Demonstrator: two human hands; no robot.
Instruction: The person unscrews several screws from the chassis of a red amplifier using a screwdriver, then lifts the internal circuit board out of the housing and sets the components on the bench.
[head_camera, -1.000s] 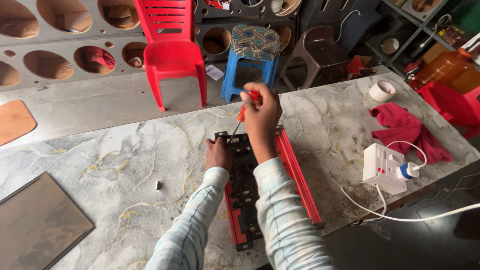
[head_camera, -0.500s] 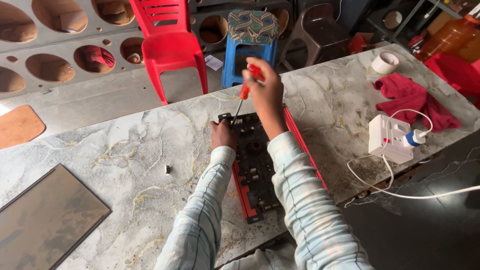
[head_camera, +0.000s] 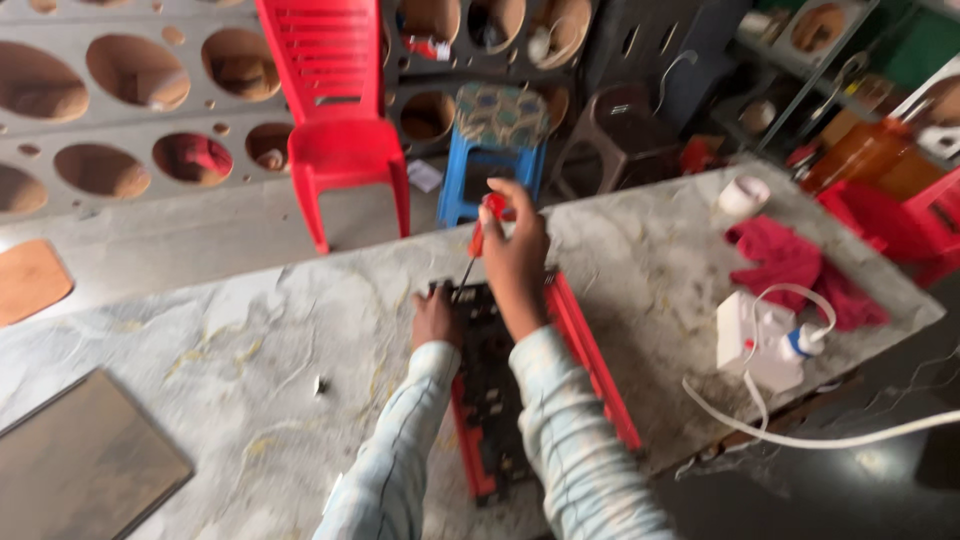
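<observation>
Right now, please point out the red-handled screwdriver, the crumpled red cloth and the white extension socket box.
red-handled screwdriver (head_camera: 478, 240): head view, on the handle.
crumpled red cloth (head_camera: 785, 262): head view, middle folds.
white extension socket box (head_camera: 745, 335): head view, top face.

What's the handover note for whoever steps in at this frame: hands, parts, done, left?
Right hand: gripping a red-handled screwdriver, tip down at the far end of the black board.
Left hand: pressed on the board's far left corner, steadying it.
Board lies in a red frame on the marble table.
Small loose piece lies left of it on the table.
Done or left: how many screws are out cannot be told; image is blurred.
</observation>
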